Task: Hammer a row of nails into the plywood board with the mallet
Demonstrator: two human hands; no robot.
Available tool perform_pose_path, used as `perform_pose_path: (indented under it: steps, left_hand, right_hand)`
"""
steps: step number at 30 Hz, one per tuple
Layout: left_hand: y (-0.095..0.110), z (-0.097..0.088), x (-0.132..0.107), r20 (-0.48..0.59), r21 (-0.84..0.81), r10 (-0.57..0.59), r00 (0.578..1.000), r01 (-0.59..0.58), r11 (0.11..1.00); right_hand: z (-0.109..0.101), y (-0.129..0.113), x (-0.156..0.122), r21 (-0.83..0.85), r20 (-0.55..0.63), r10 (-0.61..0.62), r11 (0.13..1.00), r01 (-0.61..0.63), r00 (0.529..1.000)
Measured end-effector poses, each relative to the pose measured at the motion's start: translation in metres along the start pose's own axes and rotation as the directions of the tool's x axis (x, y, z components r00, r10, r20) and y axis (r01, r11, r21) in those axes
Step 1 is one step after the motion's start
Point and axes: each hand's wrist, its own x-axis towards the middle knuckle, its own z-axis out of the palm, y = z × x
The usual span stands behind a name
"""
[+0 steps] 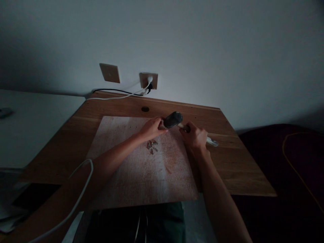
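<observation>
Head view: gripping a black-headed, pale-handled mallet (173, 119) in the right hand (196, 136), above a reddish-white rectangular board (141, 175); cannot tell whether grasping anything with the left hand (153, 127), close beside the mallet's head. Could bruise that hand by swinging carelessly, or scatter small silvery metal fasteners (152, 147) by jolting the board.

You are looking at a dim, bluish scene whose light source is lying out of view, the wall (202, 60) showing brightest around its middle and darkening toward the corners. A pale sheen is running down the board (162, 185), the screws (152, 145) are glinting faintly, and the mallet (173, 119) is losing detail in its black head, while the dark fabric (268, 162) at right is sinking nearly to black. Your wide lens is stretching the edges, where a small object (5, 112) at far left is blurring.
</observation>
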Motion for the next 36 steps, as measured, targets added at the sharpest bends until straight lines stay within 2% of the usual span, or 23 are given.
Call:
perform_pose_path:
  steps: [3, 7, 11, 18, 25, 31, 36]
  left_hand:
    - [0.0002, -0.0002, 0.0001, 0.002, 0.003, 0.003, 1.000, -0.003, 1.000]
    - [0.0012, -0.0009, -0.0004, 0.004, 0.024, -0.008, 1.000, 0.008, 1.000]
    - [0.0022, -0.0025, -0.0005, 0.055, 0.010, 0.041, 0.998, -0.041, 0.999]
    - [0.0004, -0.0015, 0.0011, 0.067, 0.016, 0.045, 0.997, -0.047, 0.999]
    - [0.0021, 0.0007, -0.0005, 0.003, -0.002, 0.014, 1.000, -0.014, 1.000]
    - [0.0043, -0.0001, 0.0002, 0.034, 0.041, -0.018, 0.999, 0.016, 0.999]
    - [0.0046, -0.0009, 0.0005, 0.021, 0.052, 0.007, 1.000, -0.008, 0.999]
  right_hand:
    - [0.0024, 0.0013, 0.0004, 0.015, 0.001, 0.009, 1.000, -0.009, 1.000]
    - [0.0020, 0.0026, 0.0012, 0.065, -0.057, 0.069, 0.996, -0.065, 0.996]
    - [0.0023, 0.0030, 0.0019, 0.077, -0.081, 0.088, 0.994, -0.081, 0.993]
    - [0.0070, 0.0042, 0.0009, 0.084, -0.091, 0.087, 0.993, -0.080, 0.992]
    - [0.0056, 0.0028, 0.0002, 0.088, -0.026, 0.045, 0.995, -0.043, 0.999]
    - [0.0051, 0.0024, 0.0008, 0.132, -0.068, 0.064, 0.990, -0.054, 0.996]
    - [0.0058, 0.0020, 0.0004, 0.148, -0.043, 0.031, 0.989, -0.025, 0.999]
